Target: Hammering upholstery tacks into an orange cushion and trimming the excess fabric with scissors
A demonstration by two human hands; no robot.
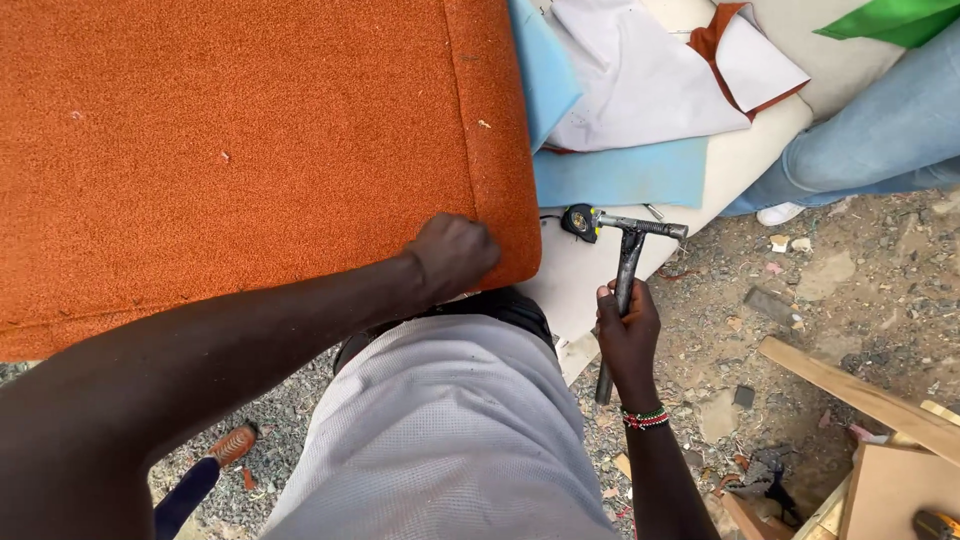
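Observation:
A large cushion covered in orange fabric (250, 140) fills the upper left. My left hand (455, 255) is closed against its lower right corner, pinching the fabric at the edge. My right hand (625, 335) grips the dark handle of a metal hammer (632, 245), held upright with its head level, just right of the cushion corner. A small tape measure (579, 221) lies right behind the hammer head, on a white panel (575, 275).
Blue foam (615, 175) and white cloth pieces (650, 85) lie beyond the cushion. Another person's leg in jeans (870, 135) is at the upper right. Wooden planks (860, 395) lie on the gravel ground at lower right. My grey-trousered leg (450, 440) is below.

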